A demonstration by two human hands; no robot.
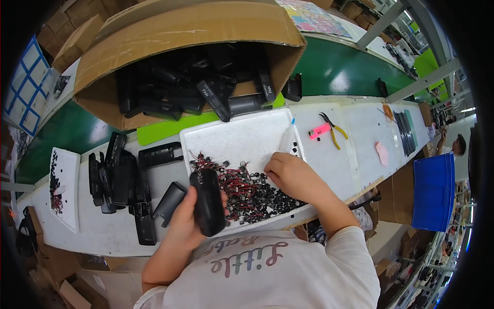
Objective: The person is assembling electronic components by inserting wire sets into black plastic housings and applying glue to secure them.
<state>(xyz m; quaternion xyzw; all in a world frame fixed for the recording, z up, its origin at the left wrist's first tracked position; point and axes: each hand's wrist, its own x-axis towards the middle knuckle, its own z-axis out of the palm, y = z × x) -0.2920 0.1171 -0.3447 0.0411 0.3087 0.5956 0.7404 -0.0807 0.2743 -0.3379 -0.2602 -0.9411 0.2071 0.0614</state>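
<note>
The left hand (186, 219) is closed around a glossy black, elongated plastic shell (208, 206), thumb on its left side and fingertips at its right edge. The shell is held above the near left corner of a white foam tray (234, 136) on the white bench (355, 170). It looks light and stiff, probably slippery where smooth; its long sides near the middle seem the surest grip. The hands are apart: the right hand (289, 172) bends its fingers above small black parts with red wires (242, 186), which look fragile, best pinched by their bodies. Whether it holds one, I cannot tell.
</note>
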